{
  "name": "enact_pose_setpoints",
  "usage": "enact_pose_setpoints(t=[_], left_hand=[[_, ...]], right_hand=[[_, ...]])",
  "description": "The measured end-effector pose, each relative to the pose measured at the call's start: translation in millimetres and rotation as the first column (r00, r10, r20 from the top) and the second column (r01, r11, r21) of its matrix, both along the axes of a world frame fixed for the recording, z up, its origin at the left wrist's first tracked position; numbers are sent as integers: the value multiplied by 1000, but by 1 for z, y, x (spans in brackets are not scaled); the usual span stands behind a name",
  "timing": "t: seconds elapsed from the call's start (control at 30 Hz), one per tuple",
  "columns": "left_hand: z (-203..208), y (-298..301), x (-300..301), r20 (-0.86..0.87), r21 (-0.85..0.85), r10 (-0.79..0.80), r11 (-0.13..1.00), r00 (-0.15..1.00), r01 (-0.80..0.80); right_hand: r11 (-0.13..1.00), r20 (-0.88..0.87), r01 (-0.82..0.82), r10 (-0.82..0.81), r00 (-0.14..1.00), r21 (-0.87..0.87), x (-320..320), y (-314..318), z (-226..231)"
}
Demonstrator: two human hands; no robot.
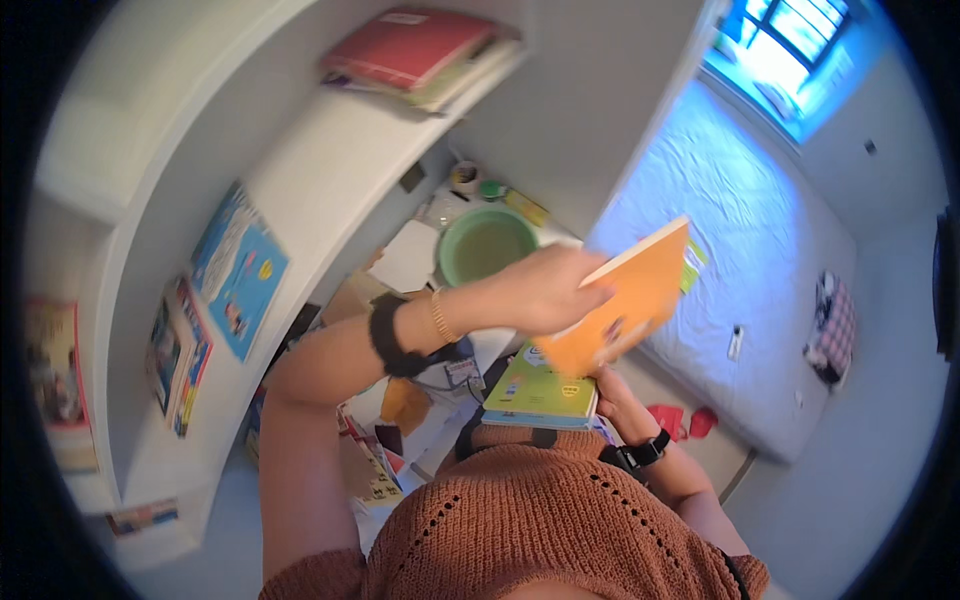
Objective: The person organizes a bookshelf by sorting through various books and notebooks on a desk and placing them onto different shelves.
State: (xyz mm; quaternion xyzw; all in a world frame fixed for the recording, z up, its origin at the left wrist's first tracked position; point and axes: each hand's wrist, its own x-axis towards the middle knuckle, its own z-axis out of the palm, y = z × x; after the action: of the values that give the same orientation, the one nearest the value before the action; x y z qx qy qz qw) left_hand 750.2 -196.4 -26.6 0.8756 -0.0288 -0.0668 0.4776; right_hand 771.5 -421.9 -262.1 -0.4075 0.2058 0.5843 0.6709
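Observation:
My left hand (552, 290), smeared a little by motion, is closed on the edge of an orange book (625, 305) tilted up in front of me. Lower down, my right hand (622, 405) grips the right side of a small stack of books. A green book (545, 385) lies on top of that stack, and a blue-edged one (540, 421) shows underneath. The orange book covers the far right part of the green one. Part of my right hand's fingers is hidden beneath the books.
White shelves at left hold a blue book (240, 275), several upright books (180, 350) and a red folder (410, 45) on a pile. A green basin (488, 245) and papers (405, 258) crowd the desk. A bed (745, 250) stands at right, red slippers (685, 422) beside it.

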Motion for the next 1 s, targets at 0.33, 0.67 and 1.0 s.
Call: enact_pose_setpoints(t=[0.33, 0.67, 1.0], left_hand=[[-41, -103, 188, 478, 319, -105, 946, 872, -61], [-25, 35, -47, 332, 700, 95, 642, 939, -313], [-40, 123, -298, 422, 761, 790, -43, 444, -647]], right_hand=[[975, -36, 213, -216, 976, -68, 3, -19, -3], [996, -15, 61, -61, 998, 57, 27, 3, -23], [916, 67, -395, 390, 918, 79, 21, 76, -9]])
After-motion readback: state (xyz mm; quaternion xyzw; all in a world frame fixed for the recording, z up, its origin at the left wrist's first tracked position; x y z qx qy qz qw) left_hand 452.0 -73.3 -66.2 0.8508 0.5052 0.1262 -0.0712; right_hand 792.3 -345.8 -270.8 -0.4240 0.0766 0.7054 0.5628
